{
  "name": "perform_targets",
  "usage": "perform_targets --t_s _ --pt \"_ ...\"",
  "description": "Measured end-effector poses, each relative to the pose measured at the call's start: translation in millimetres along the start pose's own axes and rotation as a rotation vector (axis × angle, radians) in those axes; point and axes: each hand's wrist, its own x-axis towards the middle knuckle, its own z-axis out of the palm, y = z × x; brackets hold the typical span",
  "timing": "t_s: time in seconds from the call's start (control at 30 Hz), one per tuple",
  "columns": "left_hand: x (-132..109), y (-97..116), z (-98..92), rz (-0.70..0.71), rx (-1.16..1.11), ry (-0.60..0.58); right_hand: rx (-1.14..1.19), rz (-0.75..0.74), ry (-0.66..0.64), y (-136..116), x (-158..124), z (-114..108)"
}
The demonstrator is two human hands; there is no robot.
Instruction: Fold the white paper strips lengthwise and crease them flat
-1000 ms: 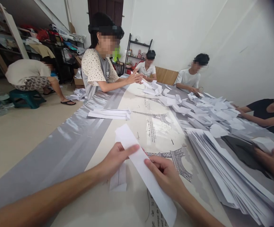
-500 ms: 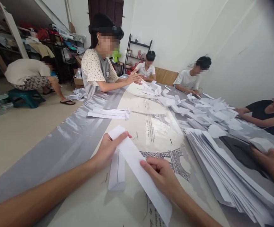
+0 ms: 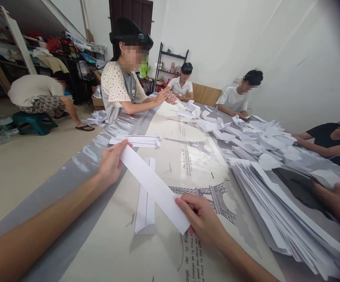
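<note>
A long folded white paper strip (image 3: 152,186) stretches between my two hands above the table. My left hand (image 3: 111,162) pinches its far end, fingers closed on the paper. My right hand (image 3: 200,217) grips its near end, thumb on top. Under the strip, a folded white paper (image 3: 145,211) lies flat on the tablecloth printed with Eiffel towers (image 3: 187,156).
A thick fanned stack of white sheets (image 3: 281,211) lies to my right, with another person's hand (image 3: 338,201) beside it. A heap of folded papers (image 3: 254,135) and a small stack (image 3: 137,140) lie farther off. Several people sit around the table; one crouches on a stool (image 3: 31,121).
My left hand slid up and left along the strip to its far end. The strip swung flatter and further left, uncovering the folded paper beneath. My right hand stayed nearly in place.
</note>
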Motion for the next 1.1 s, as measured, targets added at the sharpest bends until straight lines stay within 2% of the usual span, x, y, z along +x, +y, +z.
perform_targets --t_s 0.1,0.13,0.43,0.6,0.7,0.8,0.9,1.0,1.1 --pt "6.7 1.1 -5.1 0.036 0.037 0.052 0.025 0.021 -0.049 -0.2 -1.0 -1.6" --pt "6.4 1.9 -4.8 0.04 0.064 0.037 0.044 0.031 -0.055 -0.8 -1.1 -2.6" --pt "-0.6 8.6 -3.7 -0.033 0.006 -0.206 0.202 0.107 0.063 -7.6 1.8 -13.7" --pt "-5.4 3.2 -2.5 0.061 0.204 -0.246 0.083 0.081 -0.068 -4.6 3.0 -16.1" --pt "-14.8 2.8 5.3 0.095 0.253 -0.261 -0.027 0.023 -0.043 -3.0 1.5 -14.0" --pt "-28.2 1.7 15.8 0.023 0.26 -0.319 -0.074 0.011 -0.001 -1.7 -0.6 -8.8" --pt "-40.8 0.0 24.4 -0.099 0.208 -0.441 -0.117 -0.022 0.022 -1.7 -0.8 -3.7" --pt "-46.1 -1.0 27.4 -0.172 0.141 -0.539 -0.017 0.014 -0.007 -4.5 0.9 -3.6" --pt "-41.2 -1.6 24.7 -0.091 0.206 -0.541 0.201 0.177 -0.018 -7.7 1.4 -10.8"
